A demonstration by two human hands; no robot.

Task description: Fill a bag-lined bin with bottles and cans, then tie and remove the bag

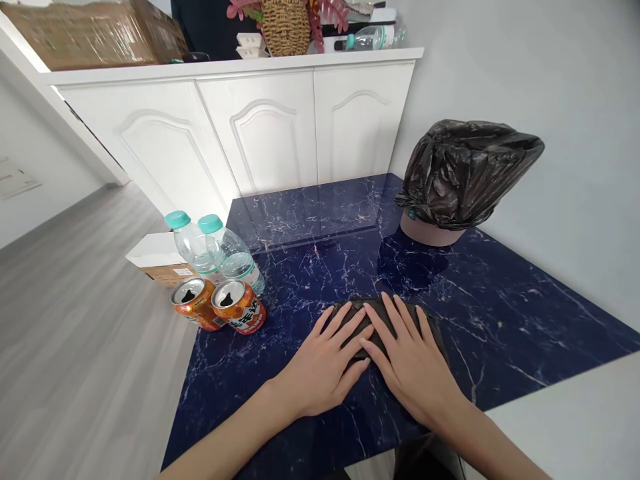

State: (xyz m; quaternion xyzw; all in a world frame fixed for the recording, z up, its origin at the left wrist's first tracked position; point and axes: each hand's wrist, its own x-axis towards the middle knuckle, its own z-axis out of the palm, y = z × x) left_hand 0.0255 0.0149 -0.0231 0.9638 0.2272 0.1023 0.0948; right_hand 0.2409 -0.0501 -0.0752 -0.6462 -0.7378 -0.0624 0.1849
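Note:
A black plastic bag [436,328] lies flattened on the dark blue marbled table [310,267], mostly covered by my hands. My left hand [320,363] rests flat on its left part, fingers stretched out and spread. On the right part lies my right hand [407,357], palm down with its fingers apart. The two hands meet near the thumbs and index fingers. At the right back stands a pinkish bin [430,232], lined with another black bag [460,173] that bulges over its rim.
Two opened orange cans [240,307] and two clear bottles with teal caps [233,247] stand at the table's left edge, beside a white-topped box [160,257]. A white cabinet [270,127] holds a cardboard box [100,33], a wicker basket [286,27] and a lying bottle [375,38].

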